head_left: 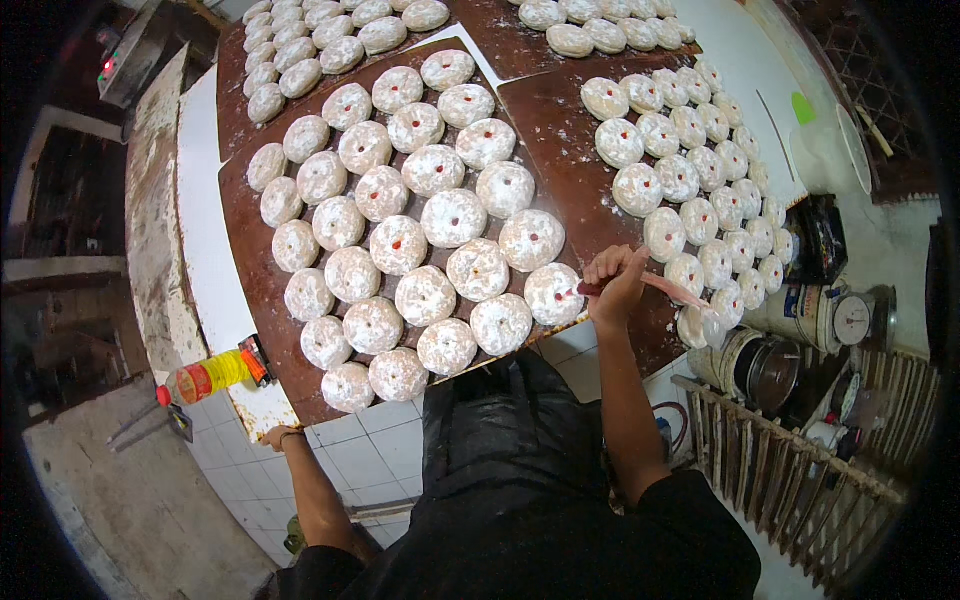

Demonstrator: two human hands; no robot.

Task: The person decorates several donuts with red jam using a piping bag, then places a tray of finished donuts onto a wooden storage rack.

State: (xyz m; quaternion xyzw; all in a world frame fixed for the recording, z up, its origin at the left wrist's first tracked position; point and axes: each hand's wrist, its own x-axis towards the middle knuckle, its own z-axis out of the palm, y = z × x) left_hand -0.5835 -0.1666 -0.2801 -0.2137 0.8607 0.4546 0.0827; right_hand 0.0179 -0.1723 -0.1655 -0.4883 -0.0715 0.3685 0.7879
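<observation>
"Brown was the near board (pixel 238 197), at eleven o'clock, and on it lay rows of white-dusted dough rounds (pixel 454 219). How were the hands?"

"The right hand (pixel 615 286), at three o'clock, was closed around a soft reddish bag (pixel 677 291). Its dark tip pointed at one round on the board's right edge and seemed to touch it, just beside the red spot in the middle."

"And the left hand (pixel 280 436)?"

"It was at eight o'clock, at the corner of the white table (pixel 262 403), near a yellow bottle (pixel 210 378). Its fingers looked bent, but I could not tell if they gripped the edge."

"How much was finished, in your opinion?"

"On the near board, I judged, the larger part: many middles showed red, although some showed only a dark point. On the right board (pixel 560 140), toward two o'clock, several rounds also had red middles."

"What was left, then?"

"Perhaps those doubtful middles. On the far boards (pixel 497 42), at eleven and one o'clock, the rounds were too small to judge."
</observation>
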